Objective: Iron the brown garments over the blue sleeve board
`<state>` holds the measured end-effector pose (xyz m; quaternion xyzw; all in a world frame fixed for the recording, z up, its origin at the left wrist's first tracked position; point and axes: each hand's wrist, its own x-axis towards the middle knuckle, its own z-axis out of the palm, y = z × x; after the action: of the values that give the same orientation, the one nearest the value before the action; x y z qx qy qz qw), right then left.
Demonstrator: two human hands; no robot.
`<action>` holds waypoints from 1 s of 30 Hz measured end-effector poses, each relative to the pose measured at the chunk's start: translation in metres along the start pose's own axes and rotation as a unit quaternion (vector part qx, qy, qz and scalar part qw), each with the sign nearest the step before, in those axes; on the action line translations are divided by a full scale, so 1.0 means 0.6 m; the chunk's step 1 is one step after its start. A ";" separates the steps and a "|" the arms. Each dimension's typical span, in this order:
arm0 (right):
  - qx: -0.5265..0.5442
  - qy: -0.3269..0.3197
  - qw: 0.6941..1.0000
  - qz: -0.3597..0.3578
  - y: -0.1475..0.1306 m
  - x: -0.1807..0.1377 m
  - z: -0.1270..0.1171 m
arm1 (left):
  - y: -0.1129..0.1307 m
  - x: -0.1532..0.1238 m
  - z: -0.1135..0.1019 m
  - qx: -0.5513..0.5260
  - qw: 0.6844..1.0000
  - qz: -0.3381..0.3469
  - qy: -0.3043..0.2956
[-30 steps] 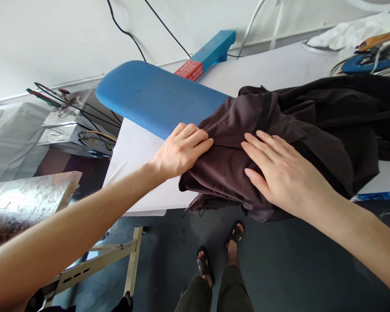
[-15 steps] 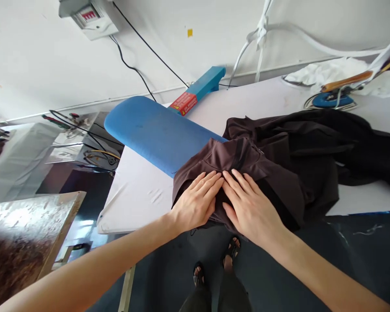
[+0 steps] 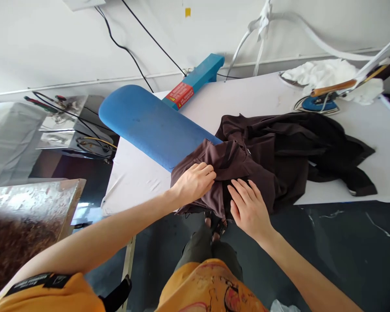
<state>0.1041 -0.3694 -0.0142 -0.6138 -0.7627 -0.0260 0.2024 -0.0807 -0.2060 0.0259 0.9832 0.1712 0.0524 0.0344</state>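
A dark brown garment is draped over the near end of the blue padded pressing board. Its folds spread to the right across the table. My left hand has its fingers curled together on the cloth, pinching part of it; the fingertips are mostly hidden. To its right, my right hand rests on the front of the garment with its fingers stretched out and slightly apart. A black strip of the garment runs down between the two hands, and loose threads hang at the lower edge.
An iron with a wooden handle sits at the back right beside crumpled white cloth. The board's blue arm carries a red warning label. Metal equipment with hoses stands left of the white table.
My left hand has gone from lying flat to curled fingers gripping the cloth. My right hand has shifted lower and apart from it. The view has tilted down, showing my orange shirt.
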 end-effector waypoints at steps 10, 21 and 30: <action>-0.029 -0.011 0.999 0.017 -0.002 0.000 0.005 | -0.029 0.039 0.024 -0.023 0.992 0.110 0.051; -0.045 -0.033 0.997 0.047 -0.005 0.000 0.003 | -0.039 0.030 0.044 -0.018 0.981 0.184 0.052; -0.047 -0.043 0.997 0.043 0.000 -0.003 0.001 | -0.053 0.036 0.042 -0.017 0.965 0.260 0.036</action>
<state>0.1039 -0.3708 -0.0152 -0.6558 -0.7413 -0.0265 0.1407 -0.0680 -0.1699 0.0003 0.9906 -0.0901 0.0980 0.0299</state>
